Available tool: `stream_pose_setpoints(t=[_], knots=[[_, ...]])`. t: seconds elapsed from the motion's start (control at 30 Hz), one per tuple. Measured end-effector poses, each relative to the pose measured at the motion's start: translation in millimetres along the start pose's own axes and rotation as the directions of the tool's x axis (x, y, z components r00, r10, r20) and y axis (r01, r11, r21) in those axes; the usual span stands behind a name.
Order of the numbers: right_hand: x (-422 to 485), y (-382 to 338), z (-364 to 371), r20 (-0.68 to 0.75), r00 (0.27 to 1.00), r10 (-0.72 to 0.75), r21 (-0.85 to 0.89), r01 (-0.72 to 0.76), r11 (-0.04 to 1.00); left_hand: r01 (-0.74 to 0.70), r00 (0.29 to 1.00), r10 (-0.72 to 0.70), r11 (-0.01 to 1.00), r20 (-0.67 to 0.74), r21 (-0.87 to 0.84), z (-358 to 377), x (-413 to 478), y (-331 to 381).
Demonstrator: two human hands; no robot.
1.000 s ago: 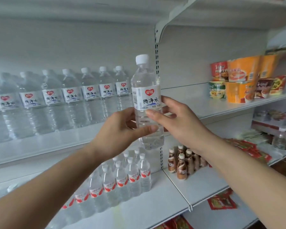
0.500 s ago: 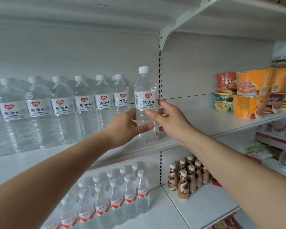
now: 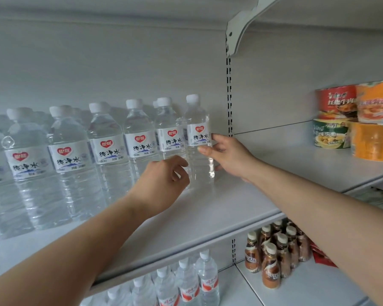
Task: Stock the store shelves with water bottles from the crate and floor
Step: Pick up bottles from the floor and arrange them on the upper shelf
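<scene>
A clear water bottle (image 3: 197, 129) with a white cap and a red-heart label stands upright on the grey middle shelf (image 3: 208, 208), at the right end of a row of like bottles (image 3: 102, 149). My right hand (image 3: 227, 154) grips its right side just below the label. My left hand (image 3: 164, 182) hovers close in front of the bottle's lower left with fingers loosely curled, holding nothing. No crate or floor is in view.
Instant noodle cups (image 3: 356, 118) sit on the same shelf to the right, past the slotted upright (image 3: 228, 96). Below are smaller water bottles (image 3: 186, 286) and brown coffee bottles (image 3: 274, 255). Another shelf hangs overhead on a bracket (image 3: 241, 29).
The bottle went from held in the air by both hands to standing on the shelf at the row's right end. My left hand has let go; my right still holds it.
</scene>
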State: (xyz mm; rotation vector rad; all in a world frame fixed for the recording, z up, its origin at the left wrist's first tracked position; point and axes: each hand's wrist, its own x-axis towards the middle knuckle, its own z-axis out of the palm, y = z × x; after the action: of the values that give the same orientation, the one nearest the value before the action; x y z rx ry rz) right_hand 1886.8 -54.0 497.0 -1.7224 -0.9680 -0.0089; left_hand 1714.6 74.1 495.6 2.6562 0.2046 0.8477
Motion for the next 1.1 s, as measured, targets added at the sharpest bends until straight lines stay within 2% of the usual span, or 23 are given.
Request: stream_pose_setpoints(t=[0.27, 0.5, 0.73, 0.8, 0.9, 1.0, 1.1], knots=[[41, 2, 9, 0.094, 0.993, 0.075, -0.036, -0.072, 0.997, 0.021, 1.0, -0.021, 0.996, 0.007, -0.089, 1, 1, -4], [43, 0, 20, 0.027, 0.999, 0.032, -0.115, -0.029, 0.993, 0.017, 1.0, -0.015, 0.996, 0.025, -0.087, 1, -1, -4], [28, 24, 8, 0.088, 0.969, 0.229, -0.325, -0.19, 0.927, 0.018, 0.999, -0.011, 0.988, 0.047, -0.152, -6, -6, 1], [2, 15, 3, 0.079, 0.965, 0.25, -0.245, -0.224, 0.943, -0.011, 1.0, 0.009, 0.983, -0.008, -0.182, -13, -12, 5], [-45, -17, -9, 0.053, 0.954, 0.294, -0.001, -0.295, 0.956, -0.115, 0.99, 0.096, 0.97, -0.1, -0.212, -27, -22, 20], [-99, -54, -21, 0.036, 0.969, 0.246, 0.204, -0.248, 0.947, -0.155, 0.982, 0.116, 0.946, -0.149, -0.286, -42, -35, 45], [-152, -83, -28, 0.001, 0.983, 0.185, 0.339, -0.174, 0.924, -0.127, 0.988, 0.069, 0.866, -0.136, -0.484, -52, -66, 69]])
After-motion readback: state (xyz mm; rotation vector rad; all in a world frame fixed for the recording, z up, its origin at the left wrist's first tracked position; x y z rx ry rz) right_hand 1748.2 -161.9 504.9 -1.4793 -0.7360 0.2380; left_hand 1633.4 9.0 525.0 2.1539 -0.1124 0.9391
